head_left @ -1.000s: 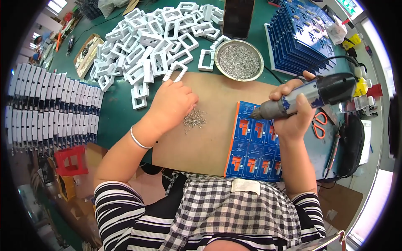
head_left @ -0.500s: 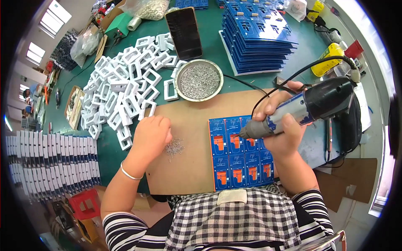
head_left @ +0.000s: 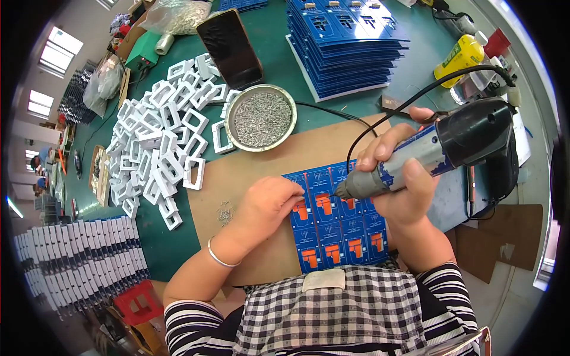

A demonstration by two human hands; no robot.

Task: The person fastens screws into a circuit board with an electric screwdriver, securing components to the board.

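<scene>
My right hand (head_left: 409, 193) is wrapped round an electric screwdriver (head_left: 475, 135), grey-silver with worn blue paint and a black rear end. Its tip hovers over, or just meets, the blue circuit board panel (head_left: 325, 227); which of these I cannot tell. Orange parts (head_left: 333, 254) sit in the panel's cells. At the panel's left edge, my left hand (head_left: 265, 204) is closed in a pinch by the upper left cell; whatever lies between its fingertips is too small to make out. Loose screws (head_left: 225, 213) lie to the left of that hand on the brown board (head_left: 205, 199).
Behind the brown board stands a round metal bowl (head_left: 261, 117) of screws. White plastic frames (head_left: 160, 139) are heaped at left, beside a phone (head_left: 231, 50). Blue panels (head_left: 344, 59) are stacked at the back. A black cable (head_left: 409, 98) arches over the right side.
My left hand has moved right, from beside the loose screws to the panel's left edge. The screwdriver stays over the panel. The whole view has shifted slightly.
</scene>
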